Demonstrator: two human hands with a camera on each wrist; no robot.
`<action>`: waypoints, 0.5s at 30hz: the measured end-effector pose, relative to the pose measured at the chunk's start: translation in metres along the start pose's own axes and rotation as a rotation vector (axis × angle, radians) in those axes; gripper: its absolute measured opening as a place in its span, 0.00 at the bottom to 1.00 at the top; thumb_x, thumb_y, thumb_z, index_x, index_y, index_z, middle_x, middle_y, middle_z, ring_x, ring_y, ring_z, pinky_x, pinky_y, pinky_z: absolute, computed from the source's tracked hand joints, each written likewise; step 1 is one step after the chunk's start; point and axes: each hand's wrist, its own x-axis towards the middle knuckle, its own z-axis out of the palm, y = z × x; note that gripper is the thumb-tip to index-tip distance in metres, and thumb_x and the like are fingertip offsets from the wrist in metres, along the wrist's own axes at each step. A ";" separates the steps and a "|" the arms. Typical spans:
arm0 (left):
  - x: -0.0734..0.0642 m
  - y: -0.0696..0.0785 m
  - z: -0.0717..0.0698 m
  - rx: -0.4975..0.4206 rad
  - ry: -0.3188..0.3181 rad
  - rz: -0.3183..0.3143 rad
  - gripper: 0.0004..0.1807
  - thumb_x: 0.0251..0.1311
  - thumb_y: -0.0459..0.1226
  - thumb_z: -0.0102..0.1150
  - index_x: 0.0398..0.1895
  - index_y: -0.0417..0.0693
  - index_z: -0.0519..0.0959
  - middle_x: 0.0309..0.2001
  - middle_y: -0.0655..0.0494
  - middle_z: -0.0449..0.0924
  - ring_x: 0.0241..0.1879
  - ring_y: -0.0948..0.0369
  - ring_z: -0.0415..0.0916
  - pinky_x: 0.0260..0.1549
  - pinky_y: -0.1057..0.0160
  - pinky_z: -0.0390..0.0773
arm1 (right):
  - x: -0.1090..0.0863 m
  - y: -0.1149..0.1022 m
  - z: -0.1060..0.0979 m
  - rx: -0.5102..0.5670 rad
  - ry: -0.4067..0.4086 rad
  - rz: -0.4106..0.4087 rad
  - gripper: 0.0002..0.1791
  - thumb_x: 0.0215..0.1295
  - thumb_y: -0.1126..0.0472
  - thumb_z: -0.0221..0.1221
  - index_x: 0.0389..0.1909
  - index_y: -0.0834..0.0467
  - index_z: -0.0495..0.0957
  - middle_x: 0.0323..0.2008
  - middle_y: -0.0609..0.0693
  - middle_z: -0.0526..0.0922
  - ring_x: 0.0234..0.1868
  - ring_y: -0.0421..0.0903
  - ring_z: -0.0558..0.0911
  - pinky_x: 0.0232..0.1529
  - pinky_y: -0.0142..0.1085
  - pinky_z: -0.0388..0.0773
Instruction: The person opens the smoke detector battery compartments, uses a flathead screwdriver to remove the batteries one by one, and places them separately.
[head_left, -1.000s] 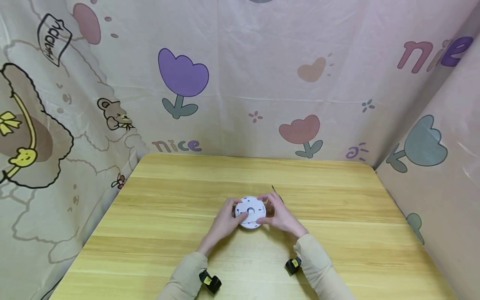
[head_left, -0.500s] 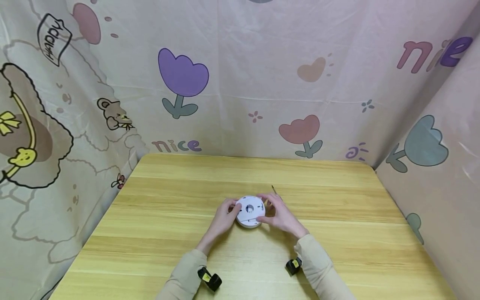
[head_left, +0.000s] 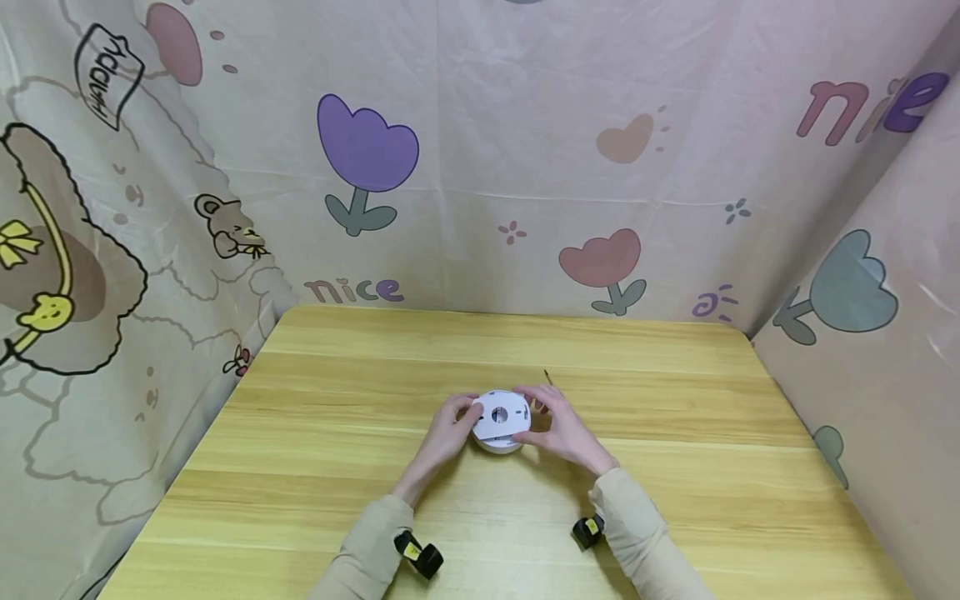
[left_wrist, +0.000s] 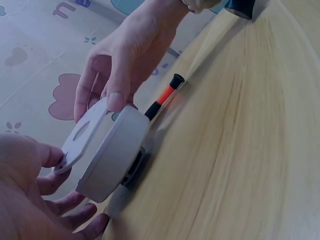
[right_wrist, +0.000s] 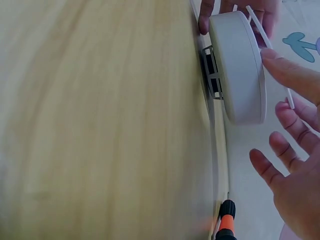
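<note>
A white round smoke detector (left_wrist: 112, 155) stands at mid-table with its slotted vent cage (right_wrist: 212, 72) facing down. Its flat mounting plate (left_wrist: 82, 130) is raised off the body, leaving a gap between the two in both wrist views. My left hand (head_left: 447, 433) pinches the plate's left edge between thumb and index finger, the other fingers spread beside the body. On the opposite side, my right hand (head_left: 558, 427) grips the plate's edge with its thumb near and fingers beyond. A round hole shows in the middle of the plate.
Behind the right hand lies a screwdriver (left_wrist: 165, 95) with a black and orange handle, its dark tip pointing to the back. Black wrist devices (head_left: 420, 557) sit on both sleeves. A patterned curtain (head_left: 480, 167) hangs behind the wooden table (head_left: 337, 375).
The mounting plate has turned and come up from the detector body. My left thumb has moved from the plate's face to its left edge; the right hand has barely moved.
</note>
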 end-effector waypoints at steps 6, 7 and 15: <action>-0.002 0.000 -0.007 -0.031 -0.050 0.009 0.25 0.73 0.47 0.53 0.66 0.41 0.72 0.69 0.38 0.71 0.72 0.42 0.65 0.75 0.42 0.61 | -0.002 0.001 -0.006 0.018 0.019 0.029 0.41 0.44 0.55 0.79 0.62 0.58 0.76 0.48 0.50 0.81 0.48 0.47 0.76 0.50 0.39 0.77; -0.002 0.000 -0.008 -0.032 -0.071 0.019 0.26 0.73 0.47 0.53 0.67 0.41 0.71 0.70 0.38 0.70 0.73 0.41 0.64 0.75 0.41 0.61 | -0.002 0.002 -0.007 0.025 0.026 0.035 0.40 0.44 0.54 0.79 0.61 0.58 0.76 0.48 0.49 0.81 0.47 0.47 0.76 0.49 0.38 0.76; -0.002 -0.003 -0.011 0.002 -0.277 0.078 0.51 0.57 0.46 0.72 0.79 0.42 0.54 0.76 0.39 0.60 0.75 0.41 0.60 0.75 0.37 0.58 | -0.007 0.008 -0.021 0.094 0.090 0.118 0.37 0.44 0.57 0.79 0.58 0.56 0.77 0.50 0.54 0.80 0.49 0.52 0.76 0.53 0.48 0.78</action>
